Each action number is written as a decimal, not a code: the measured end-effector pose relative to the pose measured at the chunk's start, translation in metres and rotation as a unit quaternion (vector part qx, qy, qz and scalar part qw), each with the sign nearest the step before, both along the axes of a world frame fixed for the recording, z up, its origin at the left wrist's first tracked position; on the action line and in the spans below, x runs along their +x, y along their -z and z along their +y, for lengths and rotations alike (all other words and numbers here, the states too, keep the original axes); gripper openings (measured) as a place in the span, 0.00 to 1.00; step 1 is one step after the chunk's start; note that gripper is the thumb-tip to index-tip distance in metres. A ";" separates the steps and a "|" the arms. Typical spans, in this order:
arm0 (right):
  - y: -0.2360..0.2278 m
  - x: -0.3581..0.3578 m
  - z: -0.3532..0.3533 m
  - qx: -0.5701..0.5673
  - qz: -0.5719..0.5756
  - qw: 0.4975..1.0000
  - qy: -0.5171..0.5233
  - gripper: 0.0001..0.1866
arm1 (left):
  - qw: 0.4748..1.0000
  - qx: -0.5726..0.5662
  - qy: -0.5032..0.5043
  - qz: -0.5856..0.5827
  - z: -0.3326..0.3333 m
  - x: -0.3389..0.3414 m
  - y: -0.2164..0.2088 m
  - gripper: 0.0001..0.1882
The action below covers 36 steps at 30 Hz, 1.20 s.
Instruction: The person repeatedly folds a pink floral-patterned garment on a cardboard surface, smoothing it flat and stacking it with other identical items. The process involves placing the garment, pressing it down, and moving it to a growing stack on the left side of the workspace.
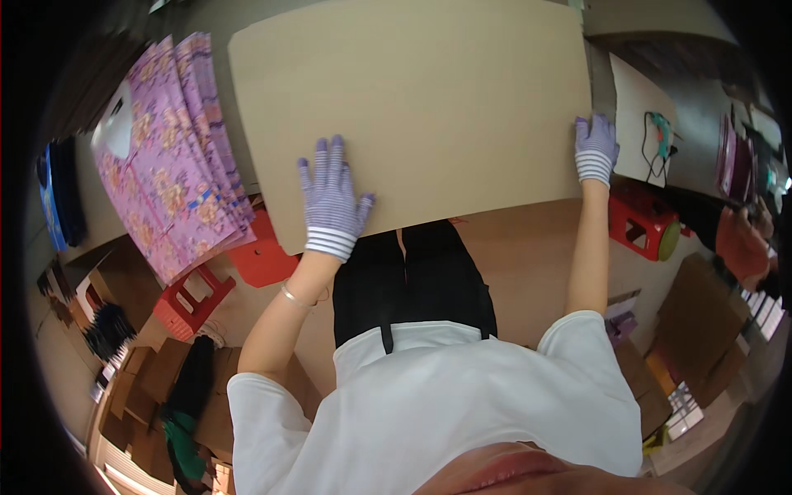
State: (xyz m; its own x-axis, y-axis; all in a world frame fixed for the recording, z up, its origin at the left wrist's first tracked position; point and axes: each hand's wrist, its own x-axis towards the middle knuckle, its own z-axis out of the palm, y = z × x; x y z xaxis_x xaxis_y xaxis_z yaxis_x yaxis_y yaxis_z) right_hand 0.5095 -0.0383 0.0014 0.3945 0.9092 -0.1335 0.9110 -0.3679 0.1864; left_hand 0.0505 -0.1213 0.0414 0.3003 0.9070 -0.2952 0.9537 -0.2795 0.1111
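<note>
A large, plain tan cardboard sheet point(429, 99) lies flat in front of me. My left hand point(332, 206), in a purple-and-white striped knit glove, rests on its near left part with the fingers spread. At the sheet's right edge is my right hand point(596, 153), gloved alike. Its thumb is over the cardboard and the other fingers bend at the edge, their tips partly hidden.
Pink floral bags point(169, 181) are stacked at the left. On the right, a teal corded tool point(658, 132) lies on a white board point(631, 111). Red stools point(194, 297) stand below, and another person's arm point(742, 243) shows at far right.
</note>
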 end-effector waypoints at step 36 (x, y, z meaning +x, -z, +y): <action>-0.126 -0.011 -0.027 0.182 0.449 0.863 -0.141 0.20 | 0.876 0.208 -0.279 -0.333 0.023 -0.025 -0.076 0.17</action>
State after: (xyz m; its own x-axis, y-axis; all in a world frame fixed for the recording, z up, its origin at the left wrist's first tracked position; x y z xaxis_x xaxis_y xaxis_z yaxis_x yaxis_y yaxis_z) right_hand 0.4990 -0.0657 0.1278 0.0373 0.9983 0.0448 0.6908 0.0066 -0.7230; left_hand 0.0255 -0.0985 0.1177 -0.2448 0.9549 0.1679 0.7171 0.0617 0.6943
